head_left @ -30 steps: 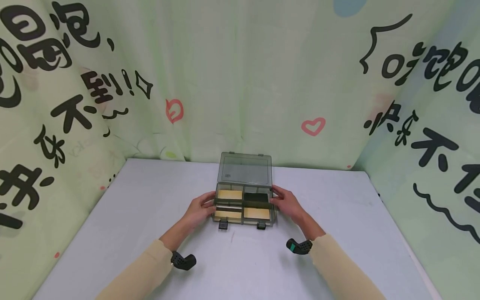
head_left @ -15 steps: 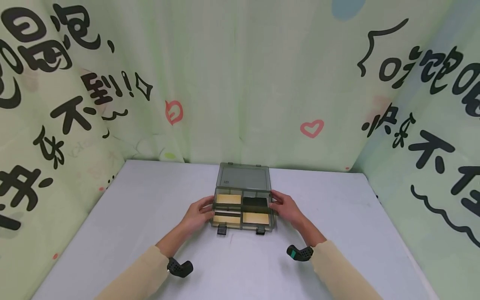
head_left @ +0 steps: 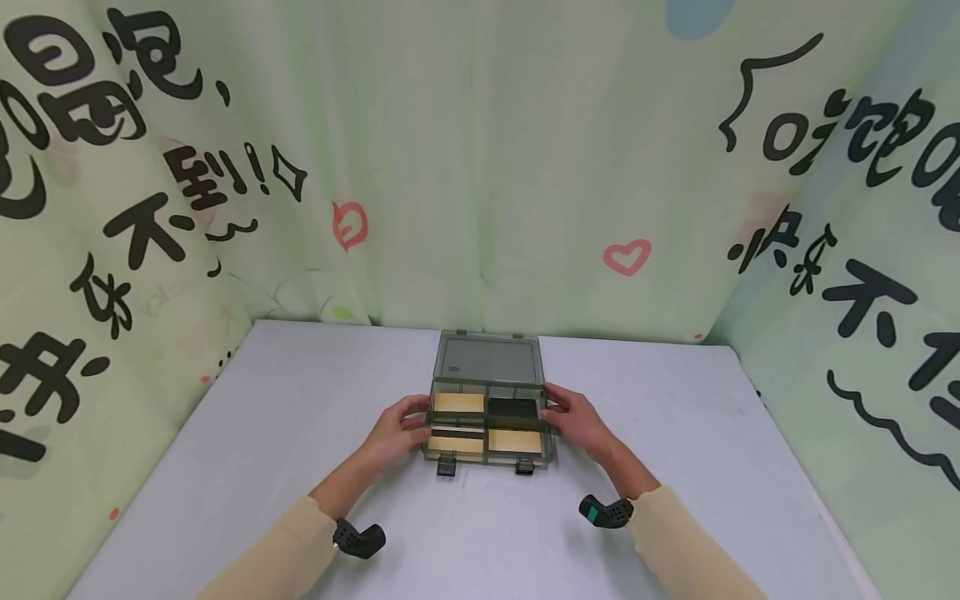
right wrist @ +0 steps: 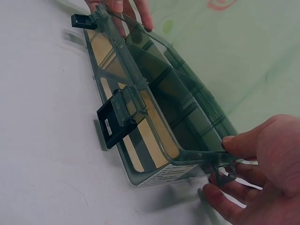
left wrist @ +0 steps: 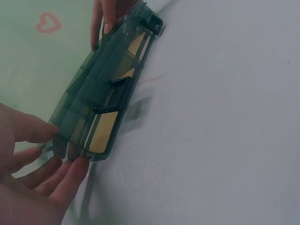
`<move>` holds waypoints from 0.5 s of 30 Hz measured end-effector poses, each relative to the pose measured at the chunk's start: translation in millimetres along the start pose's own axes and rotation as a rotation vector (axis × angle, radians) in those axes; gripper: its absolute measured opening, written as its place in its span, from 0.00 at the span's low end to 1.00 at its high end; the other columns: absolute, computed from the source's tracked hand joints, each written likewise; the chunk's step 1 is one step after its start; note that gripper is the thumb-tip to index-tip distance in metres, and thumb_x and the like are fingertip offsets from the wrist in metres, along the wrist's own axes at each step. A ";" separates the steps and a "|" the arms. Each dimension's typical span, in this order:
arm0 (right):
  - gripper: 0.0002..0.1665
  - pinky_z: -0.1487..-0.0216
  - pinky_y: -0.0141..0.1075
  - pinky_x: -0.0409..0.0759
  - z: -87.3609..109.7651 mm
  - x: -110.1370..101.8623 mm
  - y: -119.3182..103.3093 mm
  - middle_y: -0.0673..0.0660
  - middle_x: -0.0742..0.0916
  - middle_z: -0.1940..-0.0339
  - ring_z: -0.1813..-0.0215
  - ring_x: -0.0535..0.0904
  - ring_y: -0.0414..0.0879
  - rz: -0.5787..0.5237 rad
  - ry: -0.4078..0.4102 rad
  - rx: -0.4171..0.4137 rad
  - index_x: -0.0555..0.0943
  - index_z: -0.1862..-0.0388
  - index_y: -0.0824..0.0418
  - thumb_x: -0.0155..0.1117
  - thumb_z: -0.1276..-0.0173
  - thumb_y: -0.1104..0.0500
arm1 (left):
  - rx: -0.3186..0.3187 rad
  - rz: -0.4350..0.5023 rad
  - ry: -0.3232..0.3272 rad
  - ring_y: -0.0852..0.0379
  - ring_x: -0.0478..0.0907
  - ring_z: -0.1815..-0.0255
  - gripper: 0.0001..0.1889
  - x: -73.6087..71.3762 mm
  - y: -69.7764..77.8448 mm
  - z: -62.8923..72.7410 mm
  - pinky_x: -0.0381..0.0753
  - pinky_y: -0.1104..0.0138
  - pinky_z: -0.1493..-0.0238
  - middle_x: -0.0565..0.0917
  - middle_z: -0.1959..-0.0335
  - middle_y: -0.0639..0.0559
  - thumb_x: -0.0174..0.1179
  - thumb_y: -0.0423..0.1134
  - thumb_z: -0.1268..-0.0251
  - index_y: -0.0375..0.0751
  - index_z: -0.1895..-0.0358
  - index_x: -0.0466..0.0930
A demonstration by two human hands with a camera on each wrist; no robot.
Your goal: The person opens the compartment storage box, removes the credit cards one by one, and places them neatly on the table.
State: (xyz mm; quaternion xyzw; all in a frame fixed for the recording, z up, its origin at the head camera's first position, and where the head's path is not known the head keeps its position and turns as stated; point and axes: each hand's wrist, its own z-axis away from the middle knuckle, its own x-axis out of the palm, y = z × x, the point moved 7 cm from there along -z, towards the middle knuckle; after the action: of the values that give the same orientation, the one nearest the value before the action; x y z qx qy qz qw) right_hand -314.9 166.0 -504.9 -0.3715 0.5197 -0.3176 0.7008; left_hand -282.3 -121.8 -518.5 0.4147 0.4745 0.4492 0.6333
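A translucent grey-green plastic compartment box (head_left: 457,420) is in front of me, its lid (head_left: 487,358) swung open toward the back. Pale yellow panels (head_left: 459,403) show in several of its compartments, and a dark panel (head_left: 513,407) fills the back right one. Two black latches (head_left: 446,465) hang from the front edge. My left hand (head_left: 390,435) grips the left end, thumb (left wrist: 44,133) on the upper rim and fingers low on the end wall. At the other end my right hand (head_left: 585,425) holds the box likewise, thumb (right wrist: 241,144) at the rim and fingers underneath.
The box is over a white-covered table (head_left: 330,367) near its back edge. Behind and to both sides hangs a pale green curtain (head_left: 480,167) with black lettering and red hearts. Black wrist devices (head_left: 360,540) sit at both cuffs.
Both hands have brought the box slightly nearer to me. Its open lid looks flatter and lower than one second ago. The grip at both ends is kept.
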 end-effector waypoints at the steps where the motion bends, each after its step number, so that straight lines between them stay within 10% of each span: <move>1: 0.35 0.34 0.52 0.73 0.3 -0.2 -0.4 0.66 0.67 0.26 0.30 0.70 0.62 0.005 0.002 -0.001 0.56 0.24 0.64 0.54 0.28 0.64 | 0.004 0.000 -0.002 0.43 0.73 0.35 0.30 0.0 0.6 0.1 0.80 0.56 0.43 0.71 0.33 0.41 0.58 0.25 0.39 0.42 0.32 0.66; 15: 0.23 0.46 0.47 0.81 3.9 -24.6 -20.9 0.63 0.82 0.40 0.41 0.77 0.57 0.060 0.171 -0.124 0.77 0.39 0.63 0.63 0.33 0.60 | 0.021 -0.006 0.013 0.41 0.73 0.35 0.33 -6.4 4.0 -11.1 0.82 0.56 0.45 0.72 0.33 0.40 0.63 0.33 0.39 0.41 0.30 0.63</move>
State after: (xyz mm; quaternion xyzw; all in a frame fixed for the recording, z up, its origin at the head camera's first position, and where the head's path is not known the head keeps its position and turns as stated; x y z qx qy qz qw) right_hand -318.7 176.2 -474.3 -0.3697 0.6072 -0.2944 0.6387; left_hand -294.7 -125.9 -515.5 0.4169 0.4848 0.4449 0.6271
